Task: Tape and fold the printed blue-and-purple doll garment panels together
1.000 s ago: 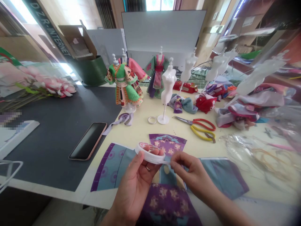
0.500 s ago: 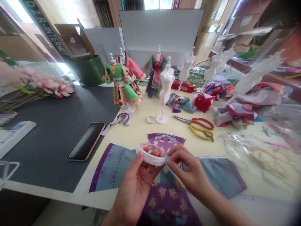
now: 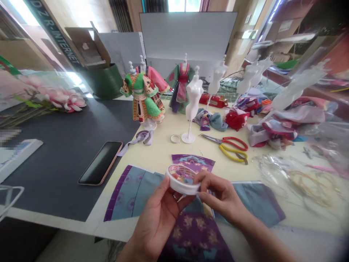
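Note:
My left hand (image 3: 156,214) cradles a roll of white tape (image 3: 182,182) with a red-printed inner core, its fingers partly hidden behind the roll. My right hand (image 3: 220,194) pinches the roll's right edge between thumb and fingers. Beneath both hands lie printed fabric pieces: a blue-grey panel with purple trim (image 3: 133,193) on the left, another blue-grey panel (image 3: 256,203) on the right, and a purple floral piece (image 3: 195,236) nearest me. A purple printed piece (image 3: 192,162) sits just beyond the roll.
Beyond my hands are red-handled and yellow-handled scissors (image 3: 231,145), a small ring (image 3: 175,138), a ribbon bundle (image 3: 143,138) and a white mannequin stand (image 3: 193,102). A dressed doll mannequin (image 3: 143,98) stands behind. A phone (image 3: 100,163) lies on the black mat (image 3: 60,160). Fabric scraps (image 3: 283,127) pile right.
The tape roll has shifted right and tilted, with its hollow centre now more open toward me. Both hands moved with it, and my right hand now pinches its edge.

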A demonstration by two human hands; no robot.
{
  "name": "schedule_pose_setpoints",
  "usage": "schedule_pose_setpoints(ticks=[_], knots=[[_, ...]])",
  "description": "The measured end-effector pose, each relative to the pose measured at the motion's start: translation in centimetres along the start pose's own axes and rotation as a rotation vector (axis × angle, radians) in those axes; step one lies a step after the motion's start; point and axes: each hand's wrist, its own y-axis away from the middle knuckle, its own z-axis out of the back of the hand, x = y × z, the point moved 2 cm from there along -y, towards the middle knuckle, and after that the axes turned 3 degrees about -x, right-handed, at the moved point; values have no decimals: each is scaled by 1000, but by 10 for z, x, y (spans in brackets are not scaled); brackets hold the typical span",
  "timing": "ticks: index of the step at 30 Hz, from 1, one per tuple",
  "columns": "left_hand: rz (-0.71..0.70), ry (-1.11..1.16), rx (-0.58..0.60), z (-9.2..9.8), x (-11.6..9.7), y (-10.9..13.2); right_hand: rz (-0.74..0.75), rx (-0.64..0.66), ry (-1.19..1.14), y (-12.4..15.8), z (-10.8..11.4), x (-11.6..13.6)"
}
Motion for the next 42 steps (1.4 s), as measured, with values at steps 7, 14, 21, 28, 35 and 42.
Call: schedule_pose_setpoints(ticks=[7,14,21,28,35,42], knots=[[-520,-805,-224,25,-26,13,-23,72,8,3,14,9],[-565,-1764,579,-8,-51,16,-119,202,99,7,18,21],[-301,-1733,683,-15,-45,12,-130,233,40,8,26,21],[-229,-1669,556,-12,-39,14,-127,265,25,7,25,21],[-233,-1582,422,-7,-32,14,-61,181,121,11,28,27],[-316,-1632,313,-11,-31,14,-154,146,52,10,27,29]])
